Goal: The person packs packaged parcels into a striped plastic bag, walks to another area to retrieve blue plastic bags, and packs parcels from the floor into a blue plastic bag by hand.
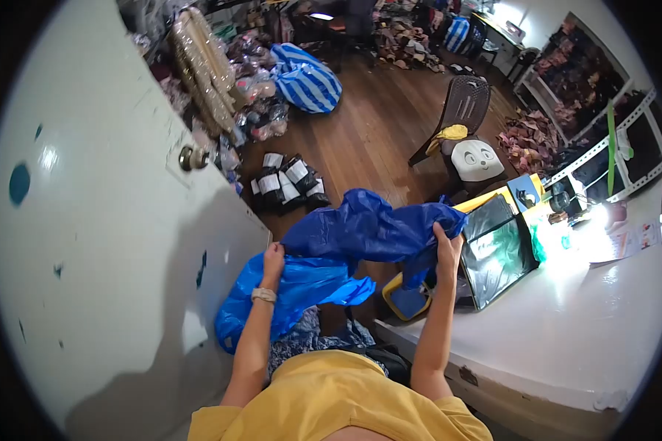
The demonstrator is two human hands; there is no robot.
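A dark blue plastic bag (364, 226) is stretched crosswise between my two hands at waist height. My left hand (273, 259) is closed on its left end, close to the door's edge. At the other end, my right hand (447, 242) grips the bag, beside the white table. A brighter blue plastic bag (272, 294) hangs below my left hand and spreads down toward the patterned cloth at my waist. Whether the two blue pieces are joined is unclear.
A white door (110, 220) with a knob stands at left. Black packages (290, 182) lie on the wooden floor. A brown chair (465, 110) stands ahead. Black plastic packs (496, 253) lie on the white table (552, 323) at right. A striped bag (307, 79) sits farther back.
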